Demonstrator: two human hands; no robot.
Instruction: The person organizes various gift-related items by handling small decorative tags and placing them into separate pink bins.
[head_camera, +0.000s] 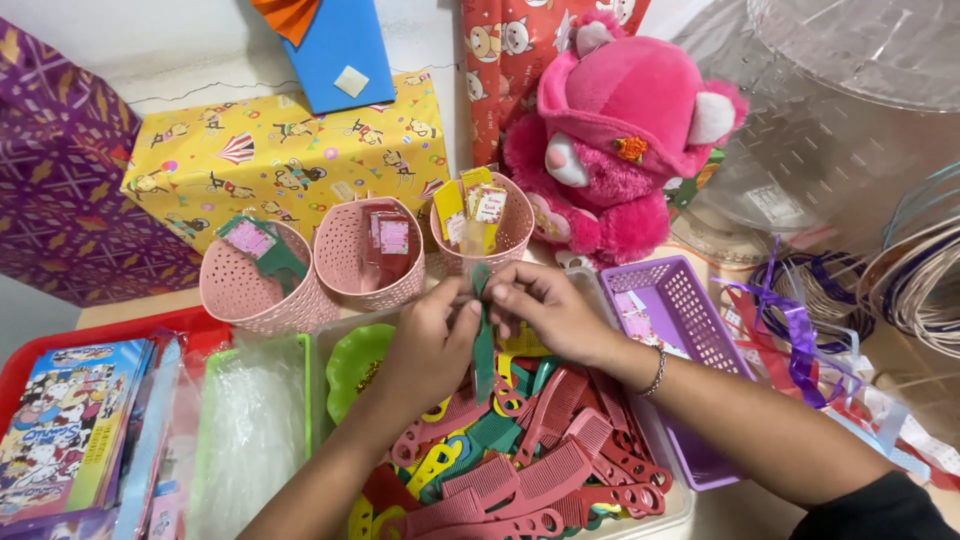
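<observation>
My left hand (430, 335) and my right hand (545, 305) meet in the middle and both pinch a green plastic comb (483, 340) that hangs upright between them, apparently in a clear sleeve. Under the hands lies a tray (672, 510) heaped with several red, green and yellow combs (530, 460). Just beyond the fingers stand three pink perforated baskets: the left basket (255, 290) holds a green packed comb, the middle basket (365, 250) a red one, the right basket (505, 235) yellow ones. A bracelet sits on my right wrist.
A purple perforated tray (680, 340) lies right of the hands. A pink plush bear (620, 130) and a yellow wrapped box (290, 150) stand behind. Clear bags in a green tray (250, 430), a red tray (150, 330) with booklets at left. Ribbon (800, 340) at right.
</observation>
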